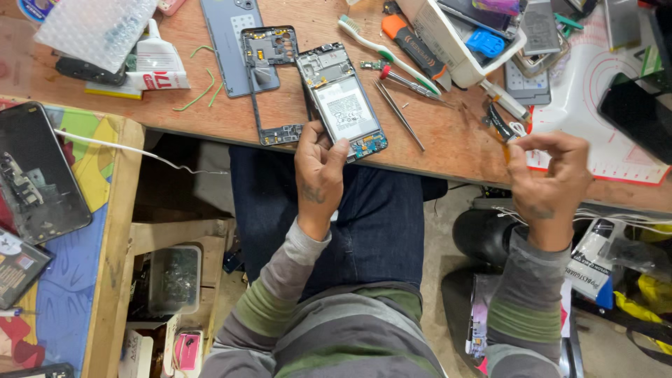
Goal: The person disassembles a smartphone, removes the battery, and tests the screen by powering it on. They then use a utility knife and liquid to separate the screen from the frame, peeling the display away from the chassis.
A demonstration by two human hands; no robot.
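Wooden desk (210, 119), front edge: opened phone (341, 103) grasped at its near end by left hand (320, 171); right hand (549, 175), well apart, pinches a small tool (501, 126).

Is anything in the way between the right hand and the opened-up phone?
Yes. Thin metal tweezers lie on the wooden table between the right hand and the opened phone. The left hand already holds that phone's lower end.

Left hand (320, 171): fingers curled, thumb and fingertips gripping the near end of the opened phone (341, 99). Right hand (549, 178): raised well right of the phone, fingertips pinched together, wrist bent.
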